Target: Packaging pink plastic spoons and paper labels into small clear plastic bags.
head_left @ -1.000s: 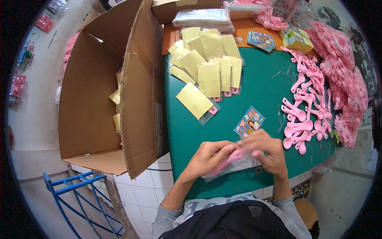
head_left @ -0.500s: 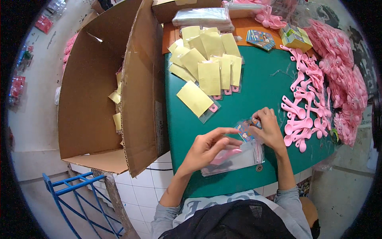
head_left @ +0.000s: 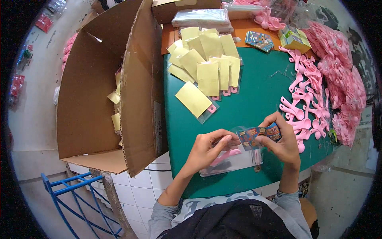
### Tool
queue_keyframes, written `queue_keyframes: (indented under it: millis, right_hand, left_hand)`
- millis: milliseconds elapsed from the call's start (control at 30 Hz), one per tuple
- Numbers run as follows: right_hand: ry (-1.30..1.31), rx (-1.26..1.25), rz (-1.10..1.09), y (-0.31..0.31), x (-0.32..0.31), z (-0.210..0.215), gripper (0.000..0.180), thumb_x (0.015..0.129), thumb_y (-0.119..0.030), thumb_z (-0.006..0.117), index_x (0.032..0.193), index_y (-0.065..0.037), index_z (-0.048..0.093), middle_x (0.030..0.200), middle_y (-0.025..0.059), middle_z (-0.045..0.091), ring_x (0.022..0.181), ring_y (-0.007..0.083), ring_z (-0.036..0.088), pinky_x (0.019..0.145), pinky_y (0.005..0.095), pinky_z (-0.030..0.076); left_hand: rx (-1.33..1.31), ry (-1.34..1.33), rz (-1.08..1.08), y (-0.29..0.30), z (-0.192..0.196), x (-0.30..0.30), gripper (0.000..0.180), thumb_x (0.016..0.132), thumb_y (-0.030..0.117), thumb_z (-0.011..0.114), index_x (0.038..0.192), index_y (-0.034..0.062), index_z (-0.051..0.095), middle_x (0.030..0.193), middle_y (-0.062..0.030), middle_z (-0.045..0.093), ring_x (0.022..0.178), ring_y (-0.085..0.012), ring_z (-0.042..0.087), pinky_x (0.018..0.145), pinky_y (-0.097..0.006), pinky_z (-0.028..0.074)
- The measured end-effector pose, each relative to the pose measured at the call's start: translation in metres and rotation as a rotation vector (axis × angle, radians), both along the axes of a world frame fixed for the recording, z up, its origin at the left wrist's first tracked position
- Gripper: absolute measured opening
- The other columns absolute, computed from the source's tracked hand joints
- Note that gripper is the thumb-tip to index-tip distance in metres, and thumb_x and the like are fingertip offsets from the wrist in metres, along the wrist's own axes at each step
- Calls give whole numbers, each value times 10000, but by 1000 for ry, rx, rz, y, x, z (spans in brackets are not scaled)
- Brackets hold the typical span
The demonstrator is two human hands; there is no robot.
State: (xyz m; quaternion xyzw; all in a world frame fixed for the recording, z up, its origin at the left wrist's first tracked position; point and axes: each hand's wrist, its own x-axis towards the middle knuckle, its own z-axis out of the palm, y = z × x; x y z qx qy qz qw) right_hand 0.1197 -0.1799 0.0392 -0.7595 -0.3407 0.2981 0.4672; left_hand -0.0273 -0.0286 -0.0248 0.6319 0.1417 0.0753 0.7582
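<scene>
A colourful blue printed card [head_left: 250,136], slightly bent, is gripped between the thumb and fingers of my right hand [head_left: 285,140]. At its left end, clear film reaches my left hand [head_left: 213,150], whose thumb and fingertips are closed on what looks like the edge of a clear plastic bag [head_left: 238,130]. Below my hands a pink spoon [head_left: 225,157] lies on a stack of clear plastic bags [head_left: 242,163], partly covered by my left hand. Farther off on the green table [head_left: 258,87] lie several filled bags [head_left: 208,79] with yellow card backs and pink handle ends showing.
Loose pink spoons [head_left: 304,93] cover the table's right side, beside large bags of pink spoons [head_left: 338,67]. Printed cards [head_left: 259,40] and a yellow-green card stack [head_left: 294,39] stand at the back. A tall open cardboard box [head_left: 141,91] borders the left edge, near a blue metal frame [head_left: 75,187].
My right hand has moved slightly right and nearer, turning the card so its printed face shows more. My left fingers have closed together at the clear film by its left end.
</scene>
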Motion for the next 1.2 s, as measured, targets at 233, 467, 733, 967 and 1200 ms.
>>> queue_keyframes:
  millis: [233,467,733,967,1200]
  right_hand:
    - [166,265,-129,-3,0,0,241,733,11,667,899,-16,495,776,40,594,650,83,583,553,208,468]
    - [-104,78,190,-4,3,-1,192,755,24,645,886,2,505,748,41,582,658,94,595,514,204,472]
    - [23,197,-8,-6,2,-6,154,762,30,632,860,5,516,745,58,586,599,75,567,500,213,466]
    - [-137,-54,291,-3,8,0,210,729,-57,684,862,2,533,783,76,599,684,172,629,587,270,489]
    - [-105,69,247,-5,9,3,198,748,-74,664,902,-10,557,888,77,581,805,159,605,607,282,477]
  left_hand:
    - [25,29,-34,-2,3,2,211,911,108,460,952,-44,600,858,-103,657,811,-144,635,733,-267,521]
    - [29,78,-57,-1,2,2,201,910,102,475,959,-52,594,891,-86,631,827,-102,573,765,-260,483]
    - [-26,2,-37,-6,0,4,213,915,98,448,960,-47,598,879,-116,650,842,-157,629,724,-275,524]
    - [172,108,-77,-4,11,2,179,873,108,535,938,-39,612,812,-77,649,750,-88,587,690,-249,483]
    - [230,113,-83,1,7,-1,183,841,140,589,939,-8,634,721,-88,639,646,-75,576,605,-244,473]
